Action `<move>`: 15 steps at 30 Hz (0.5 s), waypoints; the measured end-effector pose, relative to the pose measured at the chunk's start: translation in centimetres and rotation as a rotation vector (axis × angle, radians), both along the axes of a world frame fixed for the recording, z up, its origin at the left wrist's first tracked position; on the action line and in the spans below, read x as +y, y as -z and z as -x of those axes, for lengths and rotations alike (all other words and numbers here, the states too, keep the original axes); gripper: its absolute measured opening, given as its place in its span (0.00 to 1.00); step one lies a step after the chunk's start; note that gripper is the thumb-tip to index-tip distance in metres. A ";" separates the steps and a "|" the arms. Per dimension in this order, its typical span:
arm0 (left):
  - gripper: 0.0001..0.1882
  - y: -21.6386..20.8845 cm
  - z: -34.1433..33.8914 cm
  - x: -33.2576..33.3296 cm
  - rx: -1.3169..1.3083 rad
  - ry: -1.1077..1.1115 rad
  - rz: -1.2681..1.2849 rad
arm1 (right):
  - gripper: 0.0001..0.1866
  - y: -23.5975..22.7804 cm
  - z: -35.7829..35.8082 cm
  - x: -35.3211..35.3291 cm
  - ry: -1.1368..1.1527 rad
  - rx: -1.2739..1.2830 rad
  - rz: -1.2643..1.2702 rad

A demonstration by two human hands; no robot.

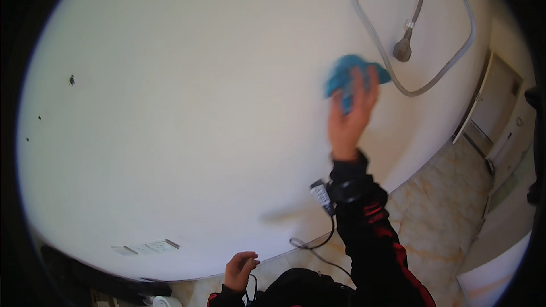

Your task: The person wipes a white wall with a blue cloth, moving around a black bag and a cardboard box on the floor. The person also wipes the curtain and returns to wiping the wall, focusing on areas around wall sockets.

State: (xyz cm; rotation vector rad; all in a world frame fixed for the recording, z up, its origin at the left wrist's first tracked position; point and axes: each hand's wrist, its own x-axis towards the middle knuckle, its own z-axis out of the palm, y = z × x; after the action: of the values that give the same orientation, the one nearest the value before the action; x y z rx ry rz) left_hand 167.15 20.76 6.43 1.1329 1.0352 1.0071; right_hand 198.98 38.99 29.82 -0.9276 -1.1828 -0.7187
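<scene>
Blue cloth (348, 77) bunched under right hand (350, 115), fingers pressing it flat to white wall (199, 108), hose loop (418, 34) just right; left hand (239, 270) low, loosely curled, empty.

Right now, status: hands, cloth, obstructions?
Right hand presses blue cloth flat on white wall. Left hand low, loosely curled, empty. Grey hose loops just right of cloth.

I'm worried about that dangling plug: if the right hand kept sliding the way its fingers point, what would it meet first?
The right hand, pressing a blue cloth on the white wall, points up and slightly right. The grey hose loop likely comes first, the plug just beyond.
</scene>
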 end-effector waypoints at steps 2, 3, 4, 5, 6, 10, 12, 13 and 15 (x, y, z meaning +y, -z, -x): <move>0.11 0.2 -0.3 0.0 0.007 0.025 -0.024 | 0.32 6.2 3.8 -1.7 -0.068 -0.234 0.226; 0.11 0.3 -0.4 0.0 -0.009 0.045 -0.058 | 0.33 9.8 5.4 -3.2 -0.175 -0.305 0.317; 0.11 0.4 -0.4 0.0 0.002 0.038 -0.071 | 0.31 12.9 6.5 -4.6 -0.266 -0.342 0.357; 0.11 0.5 -0.4 -0.1 0.004 0.026 -0.074 | 0.30 15.4 6.8 -5.5 -0.250 -0.331 0.365; 0.11 0.6 -0.3 -0.2 0.013 -0.004 -0.026 | 0.29 17.0 6.1 -6.4 -0.220 -0.280 0.345; 0.12 1.0 0.0 -0.9 0.015 -0.132 0.066 | 0.33 16.2 0.7 -5.9 -0.011 -0.039 0.195; 0.11 1.2 -0.2 -1.1 -0.021 -0.089 0.050 | 0.33 14.4 -0.1 -4.6 -0.125 0.246 0.229; 0.11 1.2 -0.4 -1.2 -0.006 -0.093 0.084 | 0.34 13.8 0.3 -4.2 -0.210 0.339 0.244; 0.11 1.2 -0.7 -1.2 0.002 -0.030 0.049 | 0.31 13.7 2.7 -4.5 -0.058 0.044 0.274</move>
State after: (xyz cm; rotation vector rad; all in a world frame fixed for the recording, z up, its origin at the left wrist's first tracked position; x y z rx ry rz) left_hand 167.90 19.55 5.25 1.0812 1.0759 0.9996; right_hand 196.31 34.51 16.11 -1.1256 -1.2846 -0.4943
